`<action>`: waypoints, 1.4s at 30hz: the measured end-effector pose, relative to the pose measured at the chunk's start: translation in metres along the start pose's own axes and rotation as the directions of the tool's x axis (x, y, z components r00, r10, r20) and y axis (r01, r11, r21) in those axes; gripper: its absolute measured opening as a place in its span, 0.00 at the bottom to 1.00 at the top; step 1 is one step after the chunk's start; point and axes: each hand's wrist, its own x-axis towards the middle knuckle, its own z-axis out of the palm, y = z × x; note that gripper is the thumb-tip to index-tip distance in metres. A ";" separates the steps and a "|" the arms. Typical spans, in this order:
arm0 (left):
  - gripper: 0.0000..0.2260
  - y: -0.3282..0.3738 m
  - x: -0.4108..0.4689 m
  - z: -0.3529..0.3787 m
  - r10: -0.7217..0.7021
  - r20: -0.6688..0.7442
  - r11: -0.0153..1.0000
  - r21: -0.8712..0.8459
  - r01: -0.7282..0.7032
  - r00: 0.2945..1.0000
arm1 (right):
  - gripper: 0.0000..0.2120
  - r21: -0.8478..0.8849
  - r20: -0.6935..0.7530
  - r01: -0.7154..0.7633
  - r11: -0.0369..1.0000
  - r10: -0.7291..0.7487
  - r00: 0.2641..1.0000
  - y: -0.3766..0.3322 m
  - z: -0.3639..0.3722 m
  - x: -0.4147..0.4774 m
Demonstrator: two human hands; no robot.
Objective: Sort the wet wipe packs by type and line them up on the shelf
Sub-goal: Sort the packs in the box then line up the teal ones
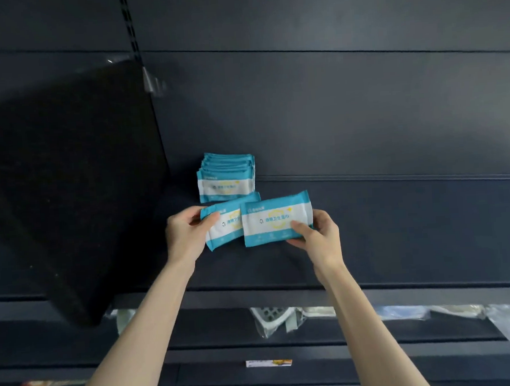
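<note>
A row of several blue-and-white wet wipe packs (226,181) stands upright at the back of the dark shelf (399,228), one behind the other. In front of that row my left hand (187,231) pinches a tilted pack (224,226) by its left edge. My right hand (317,233) grips a second pack (276,218) at its lower right corner, thumb on the front. The second pack overlaps the right side of the first. Both held packs carry the same blue, white and yellow print as the row.
A black side panel (68,189) closes the shelf on the left. The shelf's front lip (283,292) runs below my wrists. Lower shelves hold bagged goods (273,318) and a small price label (268,363). Bare shelf surface stretches to the right of the packs.
</note>
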 end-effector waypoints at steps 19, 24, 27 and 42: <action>0.04 -0.028 0.113 0.006 -0.009 0.060 0.994 -0.110 0.016 0.998 | 0.14 -0.553 0.126 0.144 0.821 -0.089 0.988 0.016 0.078 0.121; 0.14 -0.028 0.115 0.002 0.041 0.207 0.999 -0.038 -0.034 0.978 | 0.14 -0.652 0.118 0.148 0.744 -0.094 0.989 0.017 0.099 0.120; 0.18 -0.033 0.121 0.000 0.081 0.225 0.996 0.018 -0.088 0.971 | 0.14 -0.706 0.101 0.166 0.688 -0.134 0.986 0.020 0.105 0.117; 0.17 -0.047 0.128 0.011 0.239 0.108 0.958 0.139 -0.253 0.965 | 0.36 -0.775 0.167 0.278 0.568 -0.240 0.956 0.023 0.113 0.104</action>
